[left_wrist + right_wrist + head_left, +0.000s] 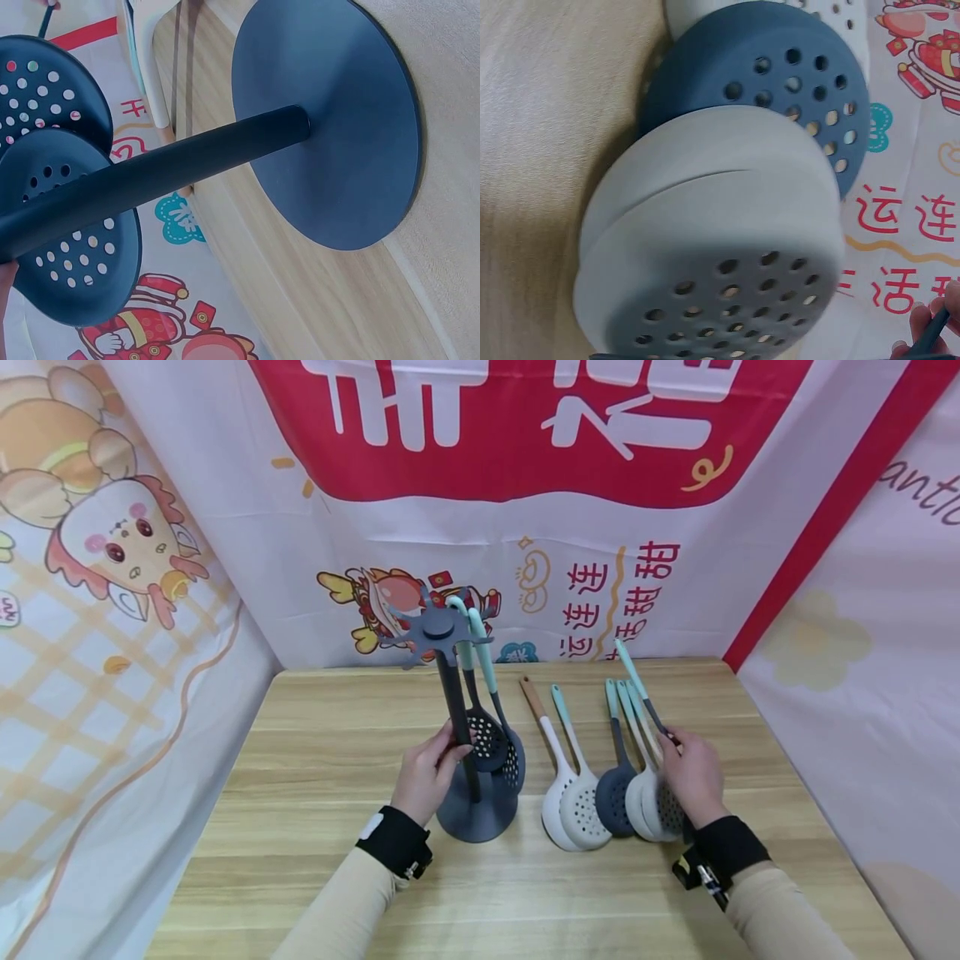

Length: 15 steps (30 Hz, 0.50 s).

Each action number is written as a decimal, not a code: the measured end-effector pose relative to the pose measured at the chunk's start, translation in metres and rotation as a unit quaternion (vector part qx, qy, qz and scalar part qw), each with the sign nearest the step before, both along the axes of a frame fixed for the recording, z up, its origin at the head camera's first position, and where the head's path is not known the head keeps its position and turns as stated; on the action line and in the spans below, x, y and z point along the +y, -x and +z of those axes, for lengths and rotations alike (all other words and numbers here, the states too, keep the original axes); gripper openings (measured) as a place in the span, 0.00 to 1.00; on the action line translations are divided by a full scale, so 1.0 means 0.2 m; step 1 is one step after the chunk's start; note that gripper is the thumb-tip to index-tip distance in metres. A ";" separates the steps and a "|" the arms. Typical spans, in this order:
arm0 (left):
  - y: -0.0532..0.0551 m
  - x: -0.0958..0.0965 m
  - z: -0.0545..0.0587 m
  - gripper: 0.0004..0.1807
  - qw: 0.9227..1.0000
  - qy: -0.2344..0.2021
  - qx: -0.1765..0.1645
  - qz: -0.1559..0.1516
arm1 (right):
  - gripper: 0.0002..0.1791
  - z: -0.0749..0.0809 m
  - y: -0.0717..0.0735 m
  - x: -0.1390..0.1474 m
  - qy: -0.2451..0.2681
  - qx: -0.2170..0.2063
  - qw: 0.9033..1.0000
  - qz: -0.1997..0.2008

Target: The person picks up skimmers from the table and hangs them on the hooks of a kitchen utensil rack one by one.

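Note:
My left hand (427,772) grips the pole of a dark grey utensil stand (452,693), which has a hooked top and a round base (352,150). From its hooks hang two dark perforated skimmers (75,277) with mint handles, right beside the pole. On the right, my right hand (693,777) holds another dark skimmer (651,712) by its shaft, mint handle end up. Its head is partly hidden by the hand and overlaps the row of skimmers on the table. Two white skimmers (712,225) lie overlapped there, beside a dark blue-grey one (757,82).
More white skimmers lie left in the row: one with a brown-tipped handle (558,802), another with a mint handle (585,814). Everything rests on a wood-grain table (322,760). A printed cloth (450,527) hangs behind the table's back edge.

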<state>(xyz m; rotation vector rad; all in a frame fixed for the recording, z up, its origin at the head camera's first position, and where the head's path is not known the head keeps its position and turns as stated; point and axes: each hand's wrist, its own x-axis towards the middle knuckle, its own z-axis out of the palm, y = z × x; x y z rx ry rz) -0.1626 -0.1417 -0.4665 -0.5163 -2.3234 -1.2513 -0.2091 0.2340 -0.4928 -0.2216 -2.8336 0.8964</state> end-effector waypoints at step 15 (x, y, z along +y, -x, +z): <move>-0.01 0.01 0.00 0.18 0.999 -0.009 0.026 0.023 | 0.21 0.13 -0.04 -0.10 0.019 0.074 0.996 0.036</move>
